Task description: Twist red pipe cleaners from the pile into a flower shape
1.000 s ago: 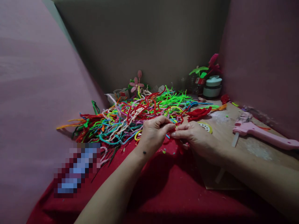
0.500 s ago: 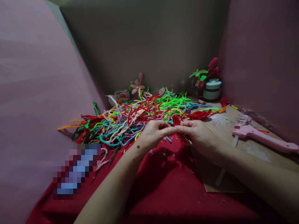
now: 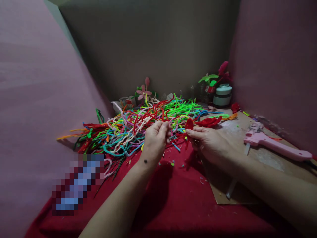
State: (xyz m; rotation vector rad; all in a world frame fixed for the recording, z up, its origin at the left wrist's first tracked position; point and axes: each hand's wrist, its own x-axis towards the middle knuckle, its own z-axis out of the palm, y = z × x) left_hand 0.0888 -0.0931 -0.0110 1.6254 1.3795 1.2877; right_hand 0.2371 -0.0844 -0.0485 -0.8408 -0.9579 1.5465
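My right hand (image 3: 210,142) pinches a red pipe cleaner (image 3: 189,125), bent into a flat petal-like loop that stands up above the fingertips. To its left my left hand (image 3: 156,135) is closed, fingers curled in, on a thin red length that seems to run across to the loop. Both hands hang over the front edge of a heap of coloured pipe cleaners (image 3: 138,127). More red looped pieces (image 3: 209,122) lie just beyond my right hand.
A pink glue gun (image 3: 279,145) rests on a cardboard sheet (image 3: 228,138) at right, with a clear glue stick (image 3: 231,188) nearby. Behind stand a pale lidded jar (image 3: 223,96) and a pink flower (image 3: 144,92). A blurred-out blue object (image 3: 81,181) lies left on the red cloth (image 3: 173,205).
My hands, together before, have drawn apart: the left has moved left and curled closed, while the right keeps the red loop. The view has shifted slightly.
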